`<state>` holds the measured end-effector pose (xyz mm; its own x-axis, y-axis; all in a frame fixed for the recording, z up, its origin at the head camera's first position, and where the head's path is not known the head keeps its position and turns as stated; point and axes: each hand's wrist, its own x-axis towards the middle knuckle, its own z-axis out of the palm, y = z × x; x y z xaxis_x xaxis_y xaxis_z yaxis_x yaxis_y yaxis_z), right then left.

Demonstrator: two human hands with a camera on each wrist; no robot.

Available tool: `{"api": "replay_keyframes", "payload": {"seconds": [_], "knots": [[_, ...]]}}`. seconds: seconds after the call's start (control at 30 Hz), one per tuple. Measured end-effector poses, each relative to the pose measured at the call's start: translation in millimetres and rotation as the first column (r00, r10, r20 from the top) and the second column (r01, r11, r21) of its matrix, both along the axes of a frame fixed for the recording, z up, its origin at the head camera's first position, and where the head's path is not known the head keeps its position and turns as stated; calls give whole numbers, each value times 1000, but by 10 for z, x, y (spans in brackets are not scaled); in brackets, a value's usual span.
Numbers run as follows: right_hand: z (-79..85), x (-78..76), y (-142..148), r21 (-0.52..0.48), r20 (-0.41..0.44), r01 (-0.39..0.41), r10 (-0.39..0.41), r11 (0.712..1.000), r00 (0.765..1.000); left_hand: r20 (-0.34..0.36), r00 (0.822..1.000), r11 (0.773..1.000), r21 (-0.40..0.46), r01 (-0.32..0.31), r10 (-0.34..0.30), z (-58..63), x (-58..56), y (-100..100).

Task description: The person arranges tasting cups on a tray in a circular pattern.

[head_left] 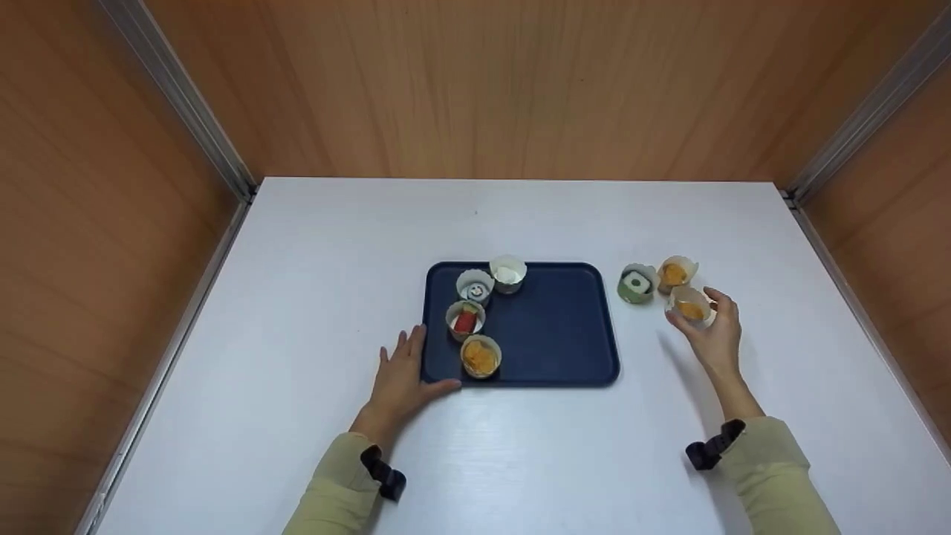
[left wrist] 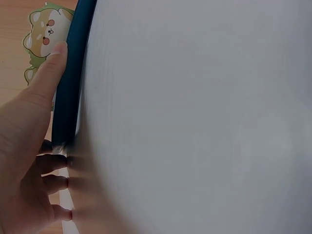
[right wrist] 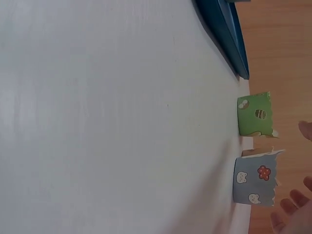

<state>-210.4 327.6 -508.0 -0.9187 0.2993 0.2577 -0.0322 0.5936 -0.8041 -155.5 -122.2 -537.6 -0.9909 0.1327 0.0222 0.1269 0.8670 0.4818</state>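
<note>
My left hand [head_left: 401, 383] lies at the front left corner of a dark blue tray [head_left: 557, 327], fingers extended along its side and thumb at the front rim. Close by that thumb stands a paper cup with a dog print [left wrist: 51, 31], holding an orange piece [head_left: 480, 358]. Off to the tray's right, my right hand [head_left: 715, 331] has thumb and fingers spread around a paper cup with orange contents [head_left: 689, 307]. In the right wrist view this blue-grey cup [right wrist: 255, 179] stands on the table, with the fingertips [right wrist: 287, 207] around rim height.
Also on the tray are a cup with a red piece [head_left: 465, 321], a cup with a swirl piece [head_left: 475, 288] and a white cup [head_left: 508, 274]. Beside my right hand stand a green cup [head_left: 637, 284] and another orange-filled cup [head_left: 676, 273]. Wooden walls [head_left: 520, 89] border the white table [head_left: 319, 297].
</note>
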Motion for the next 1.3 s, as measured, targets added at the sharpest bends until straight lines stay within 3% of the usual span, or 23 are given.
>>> {"api": "replay_keyframes", "payload": {"seconds": [0.43, 0.8, 1.1, 1.3], "knots": [[-119, -125, 122, -53, 170, 16, -7, 998, 985, -8, 1000, 1000, -7, 6, -6, -1, -5, -3], [-229, -175, 172, -101, 158, -30, 46, 994, 986, -5, 1000, 1000, -11, 6, -6, 31, 15, 7], [-230, -192, 163, -91, 212, 12, 8, 996, 977, -6, 1000, 1000, -6, 5, -5, 27, 13, 6], [-248, -196, 168, -79, 196, 29, -13, 996, 980, 2, 1000, 1000, -5, 4, -4, 25, 13, 4]]}}
